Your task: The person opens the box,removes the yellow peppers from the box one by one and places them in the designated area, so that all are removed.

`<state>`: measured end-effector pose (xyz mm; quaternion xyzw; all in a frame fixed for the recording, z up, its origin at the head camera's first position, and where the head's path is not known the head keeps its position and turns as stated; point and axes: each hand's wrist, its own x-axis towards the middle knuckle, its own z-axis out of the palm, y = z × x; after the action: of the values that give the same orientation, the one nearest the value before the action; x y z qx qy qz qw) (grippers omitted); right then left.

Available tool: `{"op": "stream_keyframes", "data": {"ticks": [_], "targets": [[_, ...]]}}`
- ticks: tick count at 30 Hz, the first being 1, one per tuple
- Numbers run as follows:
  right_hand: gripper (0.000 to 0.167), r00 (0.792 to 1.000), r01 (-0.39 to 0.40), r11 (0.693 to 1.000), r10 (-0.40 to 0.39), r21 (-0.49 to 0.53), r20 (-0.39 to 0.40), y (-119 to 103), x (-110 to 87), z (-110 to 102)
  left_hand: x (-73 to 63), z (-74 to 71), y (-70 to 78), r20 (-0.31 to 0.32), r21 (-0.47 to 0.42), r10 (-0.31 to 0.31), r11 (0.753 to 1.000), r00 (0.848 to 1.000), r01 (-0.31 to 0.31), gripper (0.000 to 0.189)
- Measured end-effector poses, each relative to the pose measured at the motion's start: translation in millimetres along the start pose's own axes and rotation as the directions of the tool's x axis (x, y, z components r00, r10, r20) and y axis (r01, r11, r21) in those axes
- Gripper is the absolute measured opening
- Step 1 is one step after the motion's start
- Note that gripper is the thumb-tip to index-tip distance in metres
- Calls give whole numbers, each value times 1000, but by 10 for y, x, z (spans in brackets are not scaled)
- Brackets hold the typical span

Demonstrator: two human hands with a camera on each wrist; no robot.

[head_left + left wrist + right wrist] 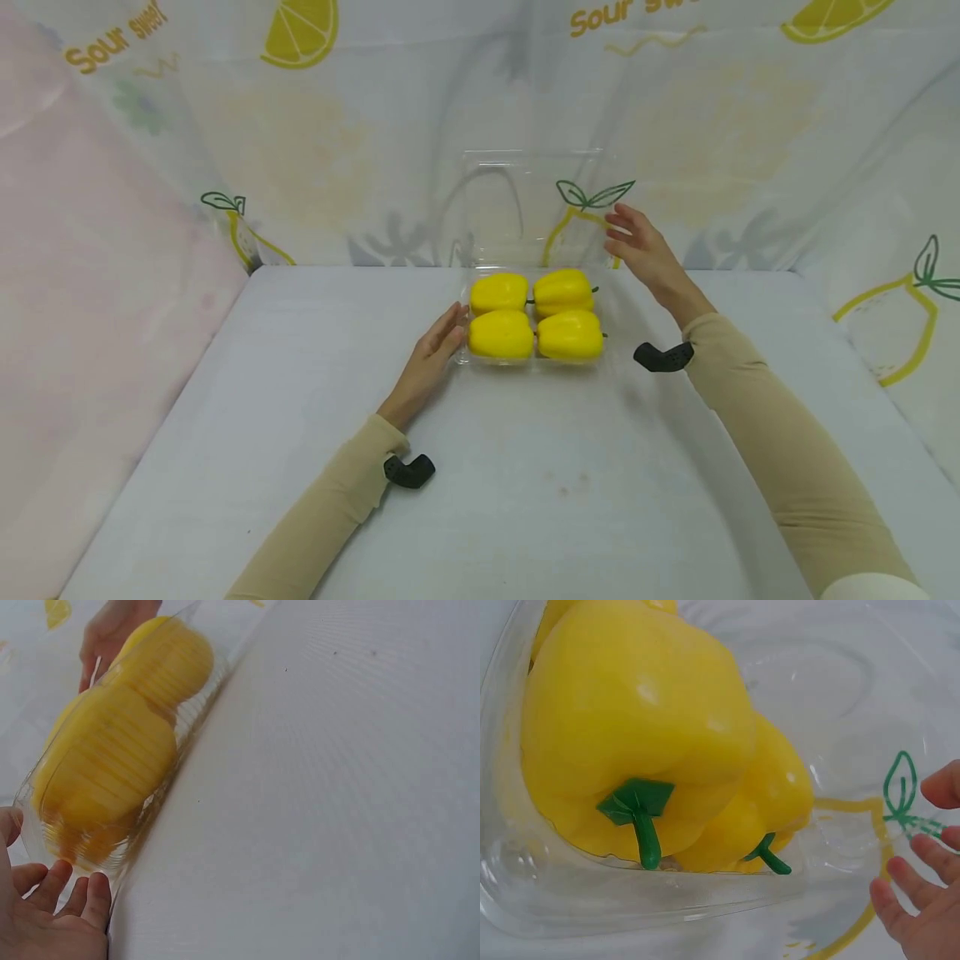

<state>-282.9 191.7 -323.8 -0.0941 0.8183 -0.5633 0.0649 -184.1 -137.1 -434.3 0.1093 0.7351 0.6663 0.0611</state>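
Observation:
A clear plastic clamshell box (570,365) stands on the table with its lid (495,200) raised at the back. Inside lie several yellow bell peppers (501,335), two by two, with green stems (646,832) pointing right. At the box's left wall is my left hand (431,354); its fingertips (97,889) touch the plastic and the thumb is up by the rim. My right hand (641,250) is raised beside the lid's right edge, fingers spread and loosely bent, with nothing in them.
The box sits near the back edge of the white table (480,500). Behind it hangs a curtain (405,125) with lemon drawings, and a pinkish cloth (75,292) hangs at the left. Each wrist wears a black camera mount (663,357).

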Motion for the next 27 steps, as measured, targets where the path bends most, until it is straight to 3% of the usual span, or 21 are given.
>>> {"op": "stream_keyframes", "data": {"ticks": [15,21,27], "targets": [[67,999,-38,996,38,-83,1,24,1,22,-23,7,30,-7,-23,-12,1000,1000,12,52],[65,1000,-20,995,19,-96,-13,31,-18,24,-33,3,37,-20,-36,-25,999,999,24,51],[63,999,8,995,-11,-104,-31,47,-39,15,-63,0,138,-9,-71,-54,996,999,53,49]]}}
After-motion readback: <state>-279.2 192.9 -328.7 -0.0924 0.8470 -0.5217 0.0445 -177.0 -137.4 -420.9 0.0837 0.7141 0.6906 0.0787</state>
